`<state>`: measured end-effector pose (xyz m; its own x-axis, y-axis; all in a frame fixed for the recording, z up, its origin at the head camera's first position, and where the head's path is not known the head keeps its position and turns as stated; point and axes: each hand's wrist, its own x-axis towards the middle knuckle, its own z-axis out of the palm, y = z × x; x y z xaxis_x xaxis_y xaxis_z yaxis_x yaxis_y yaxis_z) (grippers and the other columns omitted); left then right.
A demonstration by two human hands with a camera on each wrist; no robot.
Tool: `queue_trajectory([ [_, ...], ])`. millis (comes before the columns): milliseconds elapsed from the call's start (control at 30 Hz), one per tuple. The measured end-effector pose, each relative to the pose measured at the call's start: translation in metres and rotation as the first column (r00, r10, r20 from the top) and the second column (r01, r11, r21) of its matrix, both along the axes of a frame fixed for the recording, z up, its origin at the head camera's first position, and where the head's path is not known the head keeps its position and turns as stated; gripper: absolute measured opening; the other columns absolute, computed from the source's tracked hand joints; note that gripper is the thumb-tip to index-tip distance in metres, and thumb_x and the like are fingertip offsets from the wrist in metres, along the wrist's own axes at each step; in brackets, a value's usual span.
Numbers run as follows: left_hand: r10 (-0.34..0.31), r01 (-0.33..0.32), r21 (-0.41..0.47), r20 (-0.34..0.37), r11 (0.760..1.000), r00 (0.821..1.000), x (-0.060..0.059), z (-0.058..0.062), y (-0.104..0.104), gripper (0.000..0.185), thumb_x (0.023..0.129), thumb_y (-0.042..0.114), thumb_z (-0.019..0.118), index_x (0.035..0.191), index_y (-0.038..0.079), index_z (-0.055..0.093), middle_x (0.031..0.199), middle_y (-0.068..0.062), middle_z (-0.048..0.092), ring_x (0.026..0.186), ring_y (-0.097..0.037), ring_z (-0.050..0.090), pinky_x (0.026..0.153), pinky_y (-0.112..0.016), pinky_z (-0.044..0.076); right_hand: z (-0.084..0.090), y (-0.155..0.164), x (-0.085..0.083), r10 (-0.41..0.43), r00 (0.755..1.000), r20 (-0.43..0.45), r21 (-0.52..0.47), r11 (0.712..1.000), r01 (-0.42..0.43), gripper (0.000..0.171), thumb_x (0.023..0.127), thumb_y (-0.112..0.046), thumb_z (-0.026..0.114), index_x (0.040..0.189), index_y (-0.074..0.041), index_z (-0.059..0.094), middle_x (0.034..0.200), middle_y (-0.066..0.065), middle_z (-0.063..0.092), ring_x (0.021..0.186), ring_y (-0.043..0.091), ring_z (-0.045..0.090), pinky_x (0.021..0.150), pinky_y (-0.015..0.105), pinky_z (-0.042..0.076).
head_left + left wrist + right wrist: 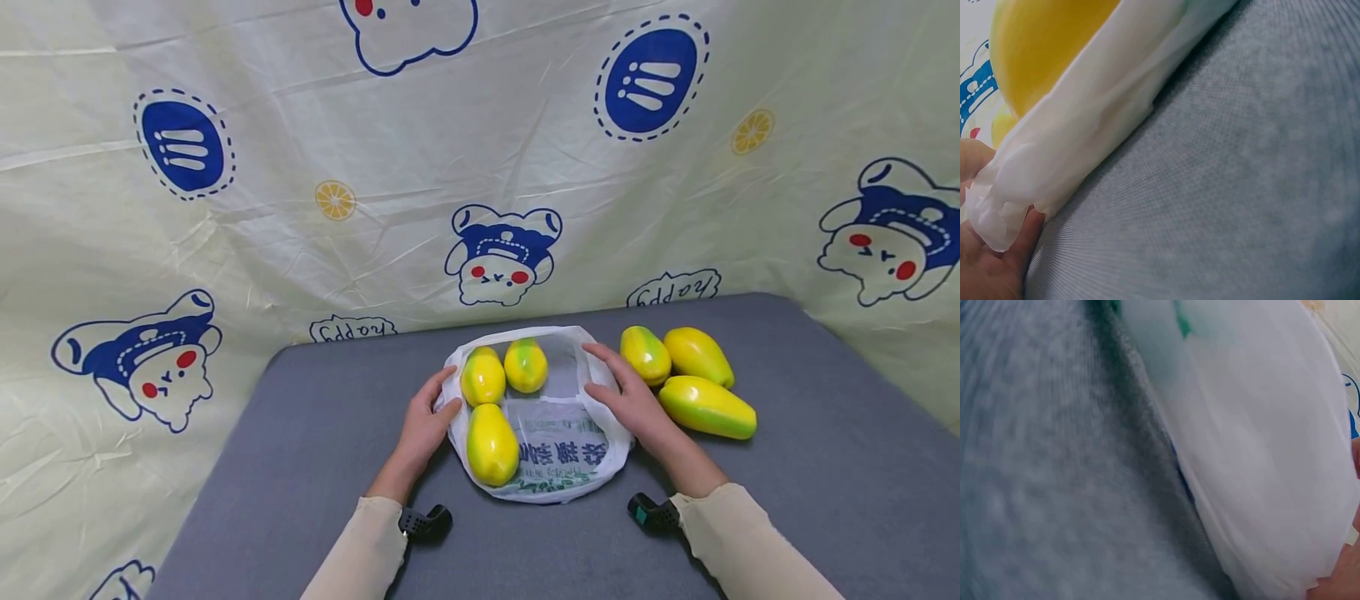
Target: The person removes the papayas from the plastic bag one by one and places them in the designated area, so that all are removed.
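Fingers (606,359) around opposite bag edges (611,427)

"Happy" Twice on the Backdrop, Dark Characters on the Bag

The pale cream cloth backdrop (405,267) carries the word "happy" twice, in dark blue handwritten letters inside cloud-shaped outlines: the left lettering (352,328) and the right lettering (674,288). On the thin white translucent plastic bag (615,446) stands a row of large dark blue Chinese-style characters (562,453), too distorted to read surely. Smaller green print (558,472) beside it is illegible. The right wrist view shows only blurred green patches on the bag.
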<state>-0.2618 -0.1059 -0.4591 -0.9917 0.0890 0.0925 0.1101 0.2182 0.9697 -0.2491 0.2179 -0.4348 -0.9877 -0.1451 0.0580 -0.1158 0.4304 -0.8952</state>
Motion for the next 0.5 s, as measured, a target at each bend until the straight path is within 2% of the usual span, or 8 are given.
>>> queue_trajectory([
  [133,0.000,0.000,-0.008,0.003,1.000,1.000,0.001,0.000,0.000,0.050,0.099,0.014,0.058,0.146,0.024,0.050,0.155,-0.006,0.046,0.143,-0.025,0.042,0.121,-0.048,0.033,-0.007,0.002,0.000,0.001,0.999,0.040,-0.048,0.999,0.001,0.065,0.102,-0.019,0.053,0.159,-0.032,0.024,0.170,0.010,0.010,0.153,0.042,0.013,0.118,0.071,0.016],
  [267,0.001,-0.001,-0.019,0.005,1.000,1.000,0.001,0.003,0.000,0.050,0.098,0.015,0.058,0.147,0.023,0.049,0.156,-0.006,0.045,0.143,-0.026,0.041,0.121,-0.049,0.031,-0.011,0.004,-0.002,0.004,0.999,0.034,-0.115,0.993,0.000,0.064,0.102,-0.014,0.051,0.159,-0.030,0.026,0.170,0.008,0.012,0.155,0.038,0.013,0.121,0.065,0.016],
  [500,0.033,-0.033,-0.078,-0.006,0.996,0.999,0.004,0.015,0.003,0.051,0.098,0.017,0.059,0.148,0.022,0.048,0.158,-0.009,0.041,0.145,-0.031,0.039,0.121,-0.053,0.030,-0.013,0.003,-0.003,0.005,1.000,0.027,-0.171,0.985,-0.001,0.065,0.101,-0.007,0.050,0.159,-0.027,0.027,0.169,0.005,0.016,0.154,0.035,0.018,0.123,0.060,0.018],
])
